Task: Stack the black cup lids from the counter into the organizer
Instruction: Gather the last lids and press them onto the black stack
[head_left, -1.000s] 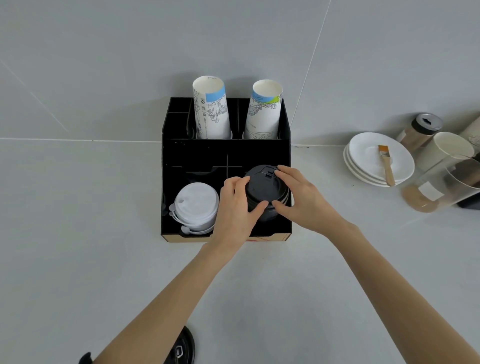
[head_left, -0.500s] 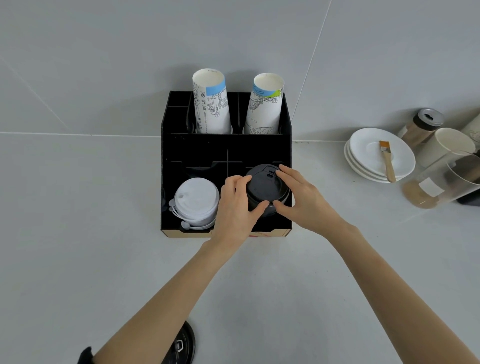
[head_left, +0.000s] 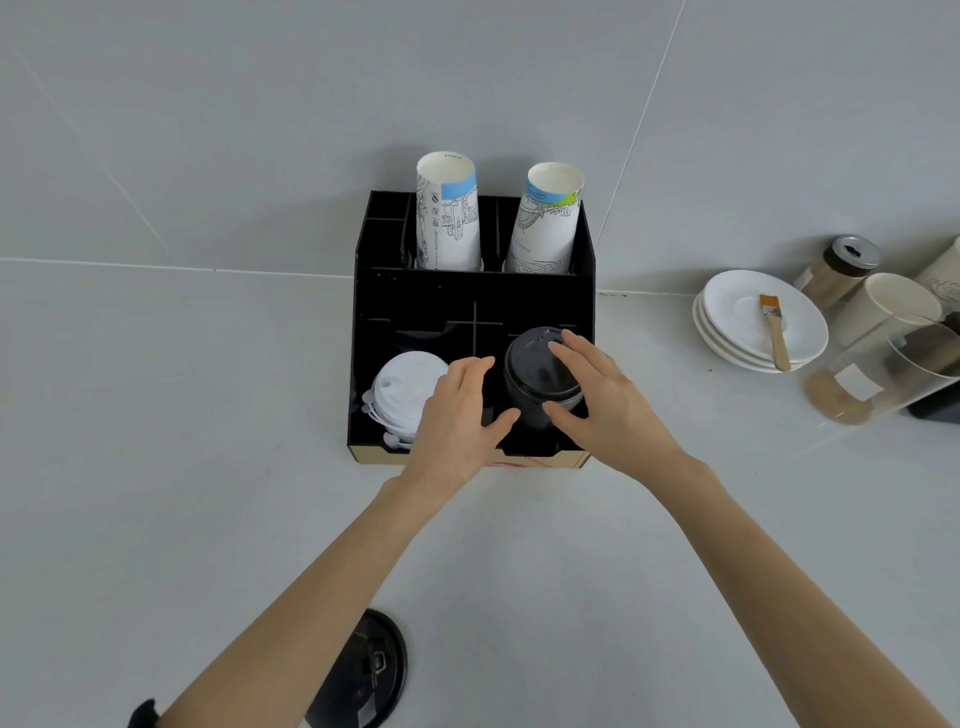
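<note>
A black organizer (head_left: 467, 296) stands on the grey counter against the wall. A stack of black cup lids (head_left: 535, 371) sits in its front right compartment. My right hand (head_left: 608, 405) rests on this stack, fingers over the top and thumb against its front. To the left of the stack is my left hand (head_left: 454, 415), fingers apart, with a small gap between it and the lids. One more black lid (head_left: 374, 670) lies on the counter near the front edge, partly hidden under my left forearm. A further dark piece (head_left: 143, 714) peeks out at the bottom left.
White lids (head_left: 405, 392) fill the front left compartment. Two paper cup stacks (head_left: 449, 218) (head_left: 545, 223) stand in the back row. On the right are stacked white saucers (head_left: 748, 322) with a brush (head_left: 774, 327), a shaker jar (head_left: 841, 265), a cup (head_left: 893, 306) and a clear container (head_left: 883, 374).
My left hand has come off the black lid stack and opened. The stack has settled lower in the compartment. My right hand stays on it.
</note>
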